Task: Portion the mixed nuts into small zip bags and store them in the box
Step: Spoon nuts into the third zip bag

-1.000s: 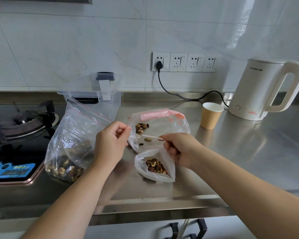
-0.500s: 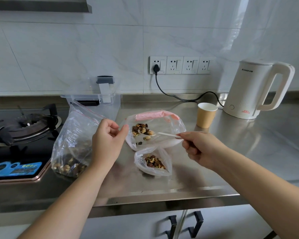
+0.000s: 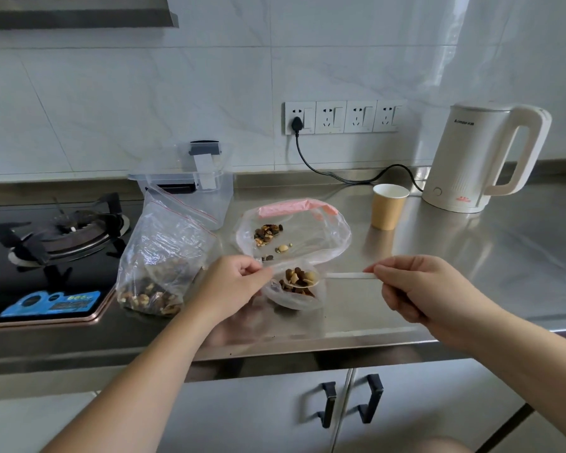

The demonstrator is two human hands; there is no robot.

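- Now a loaded spoon (image 3: 303, 280) sits right over the mouth of the small zip bag (image 3: 294, 294); right hand (image 3: 415, 287) pinches the far end of its white handle, left hand (image 3: 234, 287) pinches the bag's rim to hold it agape
- To do it well, I judge: keep the rim pulled taut and low, tip the bowl slowly inside the mouth, not above it, so no nut skips onto the worktop (image 3: 438, 273)
- Risk: long thin handle held at its tip, so wobble is likely
- Small zip bag: some mixed nuts already at the bottom
- Just behind it, a flat clear bag with pink strip (image 3: 294, 233): a little heap of nuts and a few strays
- Left of the small bag, the large zip bag (image 3: 164, 259): nuts heaped at its base
- Behind that, the clear box (image 3: 206, 191), lid up; contents unclear
- Paper cup (image 3: 389, 206) and kettle (image 3: 477, 158) well to the right; cup's contents not visible
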